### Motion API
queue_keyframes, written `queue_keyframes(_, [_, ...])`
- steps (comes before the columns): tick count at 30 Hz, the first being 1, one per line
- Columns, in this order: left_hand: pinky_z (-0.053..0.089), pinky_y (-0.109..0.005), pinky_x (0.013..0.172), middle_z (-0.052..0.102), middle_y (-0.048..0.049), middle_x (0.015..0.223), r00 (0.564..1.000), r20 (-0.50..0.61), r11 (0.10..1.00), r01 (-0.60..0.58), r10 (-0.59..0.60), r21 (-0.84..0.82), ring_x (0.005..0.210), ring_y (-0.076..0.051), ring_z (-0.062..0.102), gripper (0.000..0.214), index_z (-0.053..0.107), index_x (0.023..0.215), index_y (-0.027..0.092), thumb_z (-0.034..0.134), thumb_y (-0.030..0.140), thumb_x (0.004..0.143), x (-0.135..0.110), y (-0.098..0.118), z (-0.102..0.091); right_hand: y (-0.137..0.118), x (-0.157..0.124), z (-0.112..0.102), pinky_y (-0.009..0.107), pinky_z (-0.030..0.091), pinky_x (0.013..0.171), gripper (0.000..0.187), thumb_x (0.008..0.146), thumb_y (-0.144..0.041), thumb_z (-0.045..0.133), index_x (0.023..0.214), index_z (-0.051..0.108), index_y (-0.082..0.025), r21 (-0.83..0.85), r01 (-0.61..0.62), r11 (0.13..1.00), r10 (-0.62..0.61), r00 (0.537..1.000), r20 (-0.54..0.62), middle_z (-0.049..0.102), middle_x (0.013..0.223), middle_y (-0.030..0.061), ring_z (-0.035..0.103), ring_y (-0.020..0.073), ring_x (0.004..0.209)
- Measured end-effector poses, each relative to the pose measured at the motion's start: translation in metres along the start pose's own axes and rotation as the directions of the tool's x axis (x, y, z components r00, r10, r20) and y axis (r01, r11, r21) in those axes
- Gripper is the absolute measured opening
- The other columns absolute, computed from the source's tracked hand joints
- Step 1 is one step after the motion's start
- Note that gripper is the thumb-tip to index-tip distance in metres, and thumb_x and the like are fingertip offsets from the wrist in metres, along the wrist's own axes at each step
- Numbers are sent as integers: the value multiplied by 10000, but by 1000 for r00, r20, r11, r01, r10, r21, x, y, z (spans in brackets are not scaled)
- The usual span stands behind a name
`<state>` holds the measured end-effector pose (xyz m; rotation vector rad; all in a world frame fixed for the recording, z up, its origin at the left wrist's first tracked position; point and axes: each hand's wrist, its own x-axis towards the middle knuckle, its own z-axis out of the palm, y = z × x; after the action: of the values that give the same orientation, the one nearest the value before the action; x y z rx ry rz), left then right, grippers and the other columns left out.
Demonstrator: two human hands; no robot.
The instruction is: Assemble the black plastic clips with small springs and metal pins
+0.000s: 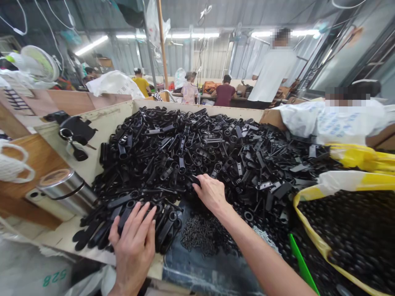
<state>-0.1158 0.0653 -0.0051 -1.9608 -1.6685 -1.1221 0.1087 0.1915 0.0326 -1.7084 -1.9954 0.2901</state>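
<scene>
Left hand (134, 246) lies open, fingers spread flat over black plastic parts (185, 156) heaped in the pale board bin (92, 139). Right hand (211, 193) curls in, fingertips (196, 183) on one piece mid-heap: a light, controlled touch, grip unclear.

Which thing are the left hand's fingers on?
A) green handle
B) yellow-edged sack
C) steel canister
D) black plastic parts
D: the left hand lies with its fingers spread on the heap of black plastic parts at the near edge of the bin.
</scene>
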Motion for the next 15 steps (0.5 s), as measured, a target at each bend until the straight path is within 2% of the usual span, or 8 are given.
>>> queue_keyframes(3, [222, -627, 1187, 702, -153, 1338, 999, -29, 998, 14, -16, -56, 1353, -366, 548, 426, 666, 1307, 270, 645, 142, 901, -4, 2, -2, 15, -19, -15, 301, 487, 780, 216, 981, -343, 586, 1095, 726, -224, 74, -50, 996, 52, 998, -28, 745, 1051, 71, 702, 234, 931])
queue_keyframes(5, [281, -590, 1173, 696, -132, 1325, 997, -53, 984, 39, -49, -173, 1348, -363, 531, 424, 689, 1278, 301, 672, 150, 882, -6, 10, -2, 22, -44, -26, 270, 490, 695, 317, 1024, -382, 494, 1078, 742, -193, 135, -71, 988, 74, 997, -15, 761, 944, 58, 685, 195, 789])
queue_keyframes(8, [437, -470, 1058, 712, -91, 1240, 960, 83, 830, 273, -267, -486, 1198, -321, 608, 390, 705, 1246, 332, 717, 232, 870, -5, 40, 2, 17, -94, -32, 204, 386, 448, 475, 1065, -431, 378, 981, 758, -158, 327, -83, 941, 43, 991, 128, 739, 721, 18, 495, 104, 455])
queue_keyframes(9, [500, -414, 963, 717, -89, 1217, 902, 238, 689, 430, -361, -584, 1128, -299, 640, 425, 672, 1295, 324, 725, 292, 875, -3, 55, 4, 12, -111, -31, 198, 318, 391, 500, 1066, -450, 377, 990, 754, -130, 550, -139, 824, -4, 968, 250, 730, 685, 25, 392, 87, 397])
queue_keyframes(10, [543, -355, 834, 729, -88, 1194, 796, 425, 489, 602, -431, -631, 1051, -279, 671, 515, 614, 1368, 317, 736, 367, 870, 0, 69, 6, 6, -126, -29, 193, 276, 373, 519, 1059, -484, 390, 970, 754, -126, 677, -204, 708, -45, 943, 331, 720, 664, 22, 335, 75, 380])
queue_keyframes(12, [477, -255, 513, 758, -90, 1133, 533, 753, 83, 833, -387, -547, 829, -238, 702, 695, 507, 1459, 312, 747, 508, 836, 7, 96, 8, -4, -147, -27, 184, 287, 399, 508, 1050, -474, 429, 861, 761, -138, 746, -211, 632, -119, 925, 362, 691, 623, 5, 367, 72, 402])
queue_keyframes(13, [448, -236, 476, 772, -89, 1093, 425, 843, -51, 884, -329, -465, 772, -222, 697, 710, 511, 1451, 298, 737, 555, 829, 11, 106, 9, -5, -152, -28, 183, 327, 440, 472, 1042, -435, 465, 802, 757, -153, 716, -154, 681, -149, 928, 342, 684, 617, -4, 423, 77, 435])
queue_keyframes(15, [503, -228, 563, 791, -78, 981, 367, 886, -181, 887, -282, -425, 799, -213, 698, 686, 562, 1379, 249, 753, 576, 807, 17, 115, 10, 1, -151, -35, 193, 391, 528, 388, 1000, -335, 551, 697, 734, -177, 548, 26, 836, -216, 934, 283, 681, 609, -18, 521, 97, 510])
